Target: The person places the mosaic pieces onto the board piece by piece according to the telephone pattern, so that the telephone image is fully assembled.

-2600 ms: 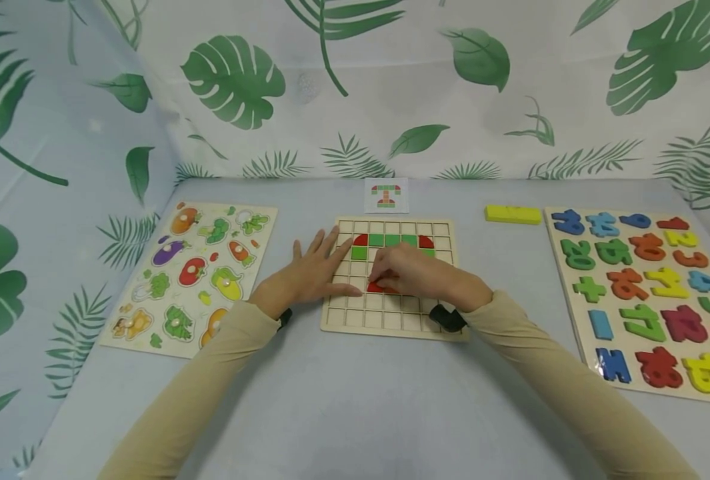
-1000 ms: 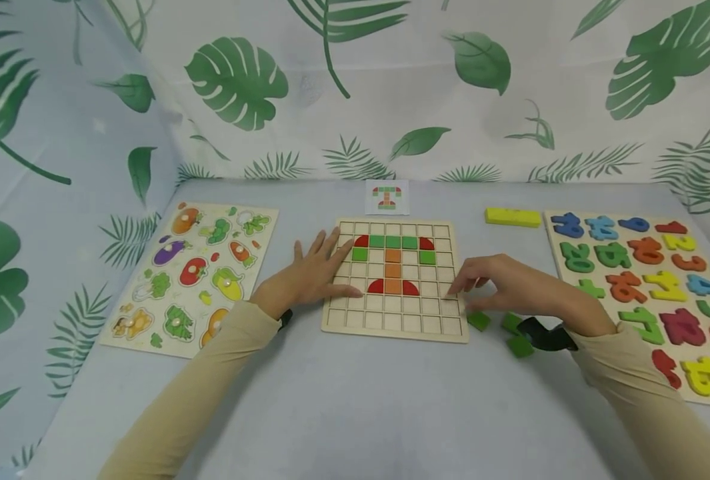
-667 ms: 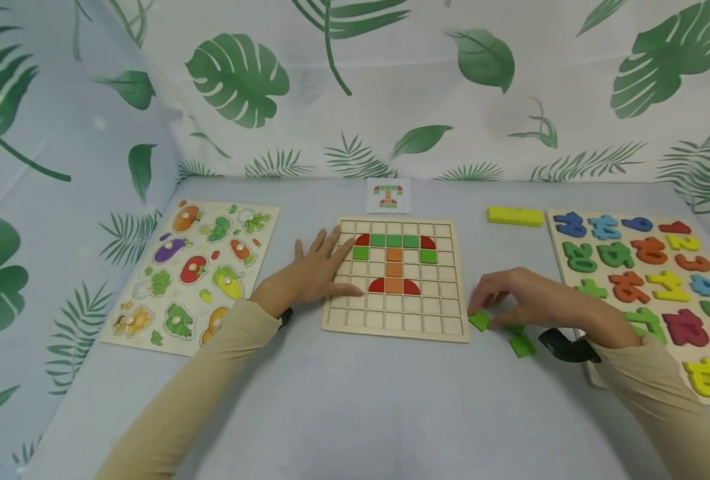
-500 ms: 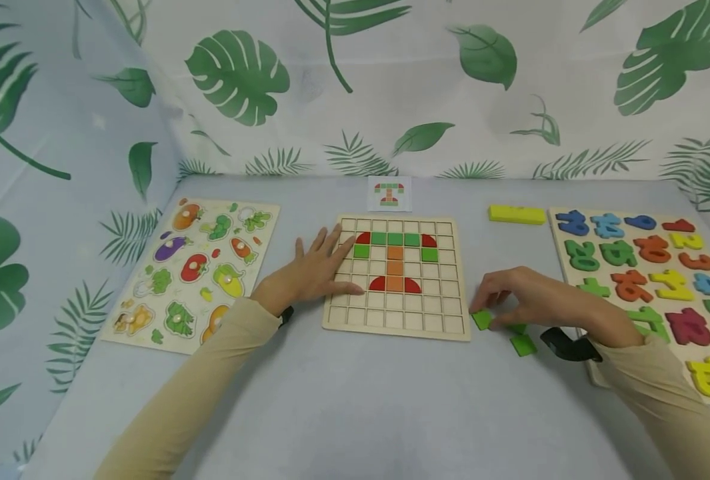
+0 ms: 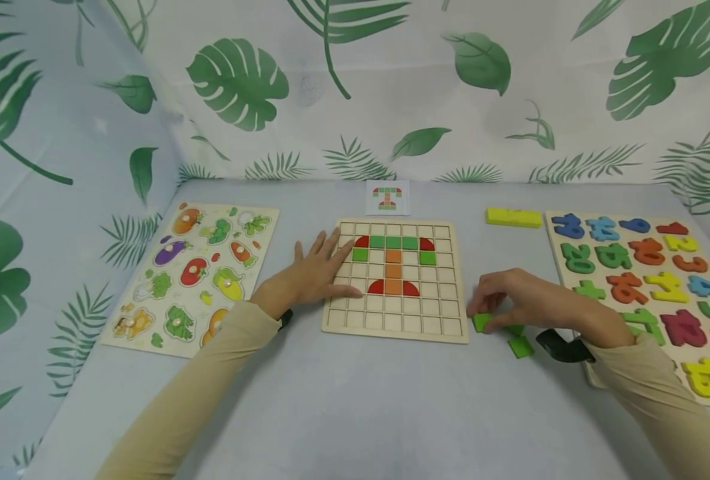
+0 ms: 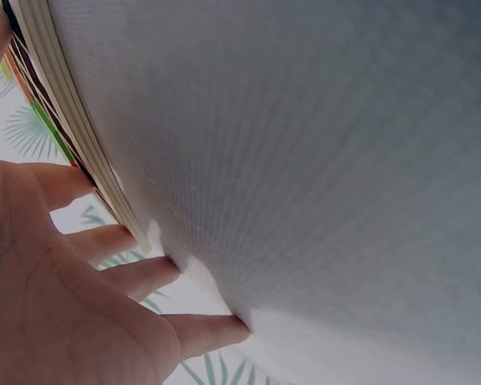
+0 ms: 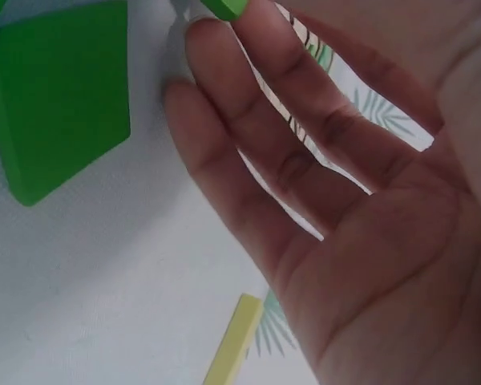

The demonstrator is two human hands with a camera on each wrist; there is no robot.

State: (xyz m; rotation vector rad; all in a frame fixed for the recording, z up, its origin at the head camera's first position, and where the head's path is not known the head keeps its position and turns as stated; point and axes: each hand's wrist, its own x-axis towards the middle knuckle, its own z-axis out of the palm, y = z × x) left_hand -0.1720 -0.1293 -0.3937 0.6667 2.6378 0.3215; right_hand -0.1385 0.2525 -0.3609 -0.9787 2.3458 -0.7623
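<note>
My left hand [image 5: 307,273] lies with spread fingers on the left edge of the wooden grid board [image 5: 393,323]. In the left wrist view its fingertips reach past the board's edge [image 6: 80,136] to the cloth. Beside the board's right edge, my right hand [image 5: 523,298] pinches a green square tile [image 5: 481,323] between thumb and fingers, low over the table. That tile's corner [image 7: 226,6] shows at the fingertips in the right wrist view. Two more green tiles [image 5: 521,346] lie under and beside this hand. Red quarter-round, green and orange [image 5: 393,271] pieces form a pattern in the grid.
A picture card [image 5: 387,198] with a like pattern lies behind the board. The vegetable puzzle board [image 5: 201,220] is at left, the number puzzle board [image 5: 577,313] at right, partly under the right forearm. A yellow block [image 5: 513,217] lies at the back right.
My right hand has left the red pieces at the board's middle, moved right and down to the green tiles, and taken hold of one. The left hand has stayed in place.
</note>
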